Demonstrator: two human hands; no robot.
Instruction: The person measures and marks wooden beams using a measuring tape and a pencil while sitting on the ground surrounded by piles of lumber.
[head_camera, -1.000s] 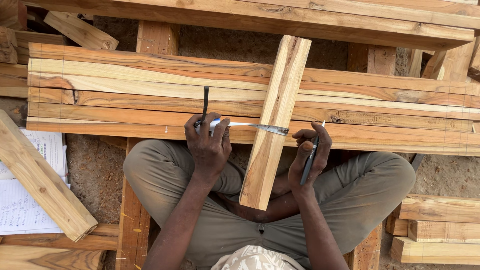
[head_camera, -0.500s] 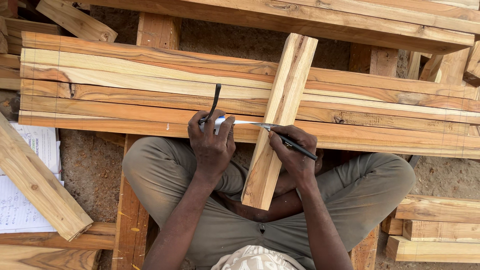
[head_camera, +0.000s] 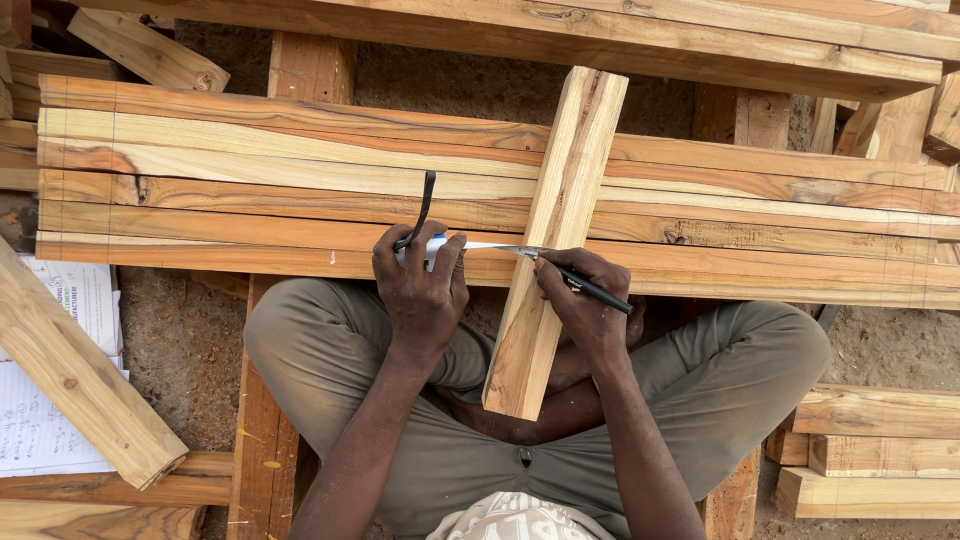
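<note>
Sheets of printed paper (head_camera: 45, 400), white, on the ground at far left, partly under a loose pale offcut (head_camera: 80, 375) lying on a slant

Stack of long planks (head_camera: 300, 190), rough-sawn, tan with red-brown streaks, laid left to right across the scene

Left hand (head_camera: 425, 290), fingers clamped on the white body of a tape measure (head_camera: 432, 245); black strap loops up from it; narrow metal blade runs right

Short plank (head_camera: 555, 240), pale yellow with an orange-brown edge, square-cut ends, resting crosswise on the stack, near end over the lap

Right hand (head_camera: 588, 305), fingers closed on a black pen (head_camera: 592, 290). A second ago the pen stood clear of the wood, right of the short plank; now its tip sits at the tape blade on that plank's right edge, so marking looks under way

Olive trousers (head_camera: 720, 390), cross-legged; sandy ground
</note>
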